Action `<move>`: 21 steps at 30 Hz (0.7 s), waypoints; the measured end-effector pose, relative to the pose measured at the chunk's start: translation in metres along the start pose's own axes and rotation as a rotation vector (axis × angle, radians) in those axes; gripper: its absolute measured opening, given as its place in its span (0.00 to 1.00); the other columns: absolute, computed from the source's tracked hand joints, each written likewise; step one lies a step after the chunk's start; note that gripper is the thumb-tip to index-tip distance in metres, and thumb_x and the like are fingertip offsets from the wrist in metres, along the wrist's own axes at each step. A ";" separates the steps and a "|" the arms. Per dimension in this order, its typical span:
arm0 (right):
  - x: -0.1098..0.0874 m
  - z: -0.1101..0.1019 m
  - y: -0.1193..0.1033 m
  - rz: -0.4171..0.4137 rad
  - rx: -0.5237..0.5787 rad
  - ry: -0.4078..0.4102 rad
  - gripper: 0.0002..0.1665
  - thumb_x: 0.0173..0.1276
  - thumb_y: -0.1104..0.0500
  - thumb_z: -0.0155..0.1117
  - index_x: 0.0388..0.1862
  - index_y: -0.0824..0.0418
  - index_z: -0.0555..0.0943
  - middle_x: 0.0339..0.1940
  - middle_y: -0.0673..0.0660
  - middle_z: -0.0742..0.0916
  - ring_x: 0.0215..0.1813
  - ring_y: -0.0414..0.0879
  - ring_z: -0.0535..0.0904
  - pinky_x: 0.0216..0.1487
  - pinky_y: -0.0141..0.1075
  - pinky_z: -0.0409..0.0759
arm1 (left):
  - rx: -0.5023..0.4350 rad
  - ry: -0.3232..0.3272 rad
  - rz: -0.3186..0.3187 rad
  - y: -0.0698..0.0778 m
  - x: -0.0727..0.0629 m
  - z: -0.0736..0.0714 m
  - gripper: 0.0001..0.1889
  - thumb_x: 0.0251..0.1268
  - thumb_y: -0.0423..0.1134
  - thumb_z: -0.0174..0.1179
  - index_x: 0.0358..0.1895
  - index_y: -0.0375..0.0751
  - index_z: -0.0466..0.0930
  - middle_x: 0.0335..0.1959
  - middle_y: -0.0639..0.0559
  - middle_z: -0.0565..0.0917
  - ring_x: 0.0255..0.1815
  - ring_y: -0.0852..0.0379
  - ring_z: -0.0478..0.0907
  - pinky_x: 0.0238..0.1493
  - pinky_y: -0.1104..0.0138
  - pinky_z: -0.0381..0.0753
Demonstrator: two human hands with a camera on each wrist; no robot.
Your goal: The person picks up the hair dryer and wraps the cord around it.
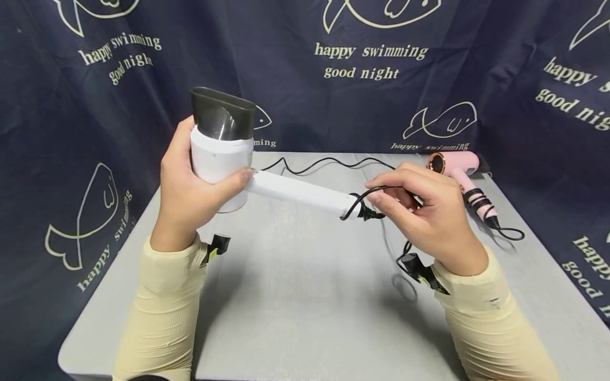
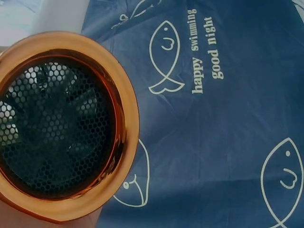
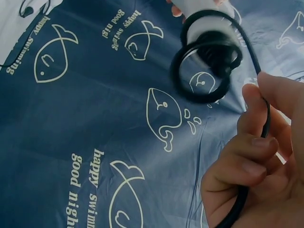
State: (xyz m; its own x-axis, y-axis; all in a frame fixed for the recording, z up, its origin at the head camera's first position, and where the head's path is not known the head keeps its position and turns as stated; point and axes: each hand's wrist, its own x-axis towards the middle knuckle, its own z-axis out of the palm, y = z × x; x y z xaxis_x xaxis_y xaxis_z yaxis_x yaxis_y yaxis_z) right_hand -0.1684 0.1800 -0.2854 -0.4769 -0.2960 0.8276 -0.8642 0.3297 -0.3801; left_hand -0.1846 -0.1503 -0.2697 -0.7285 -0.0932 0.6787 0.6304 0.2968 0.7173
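My left hand (image 1: pixel 183 185) grips a white hair dryer (image 1: pixel 221 159) round its barrel, thumb across the front. The dryer is raised above the table, its black nozzle (image 1: pixel 224 114) pointing up and its handle slanting right. In the left wrist view the dryer's copper-rimmed mesh intake (image 2: pixel 57 128) fills the left side. My right hand (image 1: pixel 424 206) pinches the black cord (image 1: pixel 364 193) between thumb and forefinger, near the handle's end. The right wrist view shows the cord (image 3: pixel 199 97) looping round the handle's end, while the other fingers curl about a lower stretch of it.
A pink hair dryer (image 1: pixel 459 164) lies at the table's right back, its black cord wound round its handle. Cord runs wavily along the back of the grey table (image 1: pixel 295 296). Dark blue curtains (image 1: pixel 305 106) with fish drawings hang close behind and at both sides.
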 end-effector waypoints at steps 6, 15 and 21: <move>-0.002 -0.001 0.006 -0.008 0.034 -0.022 0.11 0.53 0.71 0.79 0.36 0.64 0.90 0.24 0.48 0.79 0.27 0.36 0.67 0.28 0.26 0.63 | -0.006 -0.050 -0.020 -0.009 -0.001 -0.004 0.41 0.40 0.28 0.78 0.66 0.48 0.79 0.47 0.51 0.84 0.41 0.51 0.80 0.40 0.64 0.78; -0.002 0.000 0.009 -0.028 0.084 -0.045 0.07 0.60 0.65 0.79 0.37 0.65 0.90 0.24 0.49 0.80 0.28 0.34 0.69 0.29 0.27 0.64 | -0.045 -0.069 -0.004 -0.012 -0.001 -0.005 0.41 0.37 0.27 0.79 0.64 0.46 0.79 0.46 0.50 0.84 0.41 0.51 0.81 0.40 0.64 0.78; -0.002 0.002 0.009 -0.027 0.090 -0.073 0.09 0.66 0.60 0.75 0.40 0.66 0.90 0.28 0.51 0.85 0.30 0.35 0.72 0.32 0.29 0.67 | -0.093 -0.067 0.010 -0.011 -0.001 -0.005 0.41 0.38 0.27 0.79 0.65 0.44 0.79 0.47 0.49 0.85 0.42 0.50 0.81 0.40 0.64 0.78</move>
State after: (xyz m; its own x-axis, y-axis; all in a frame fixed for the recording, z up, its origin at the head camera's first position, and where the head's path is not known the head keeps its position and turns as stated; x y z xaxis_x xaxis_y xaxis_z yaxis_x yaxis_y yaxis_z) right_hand -0.1758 0.1823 -0.2912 -0.4611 -0.3695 0.8068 -0.8861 0.2404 -0.3964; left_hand -0.1889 -0.1582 -0.2774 -0.7362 -0.0255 0.6763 0.6579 0.2073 0.7240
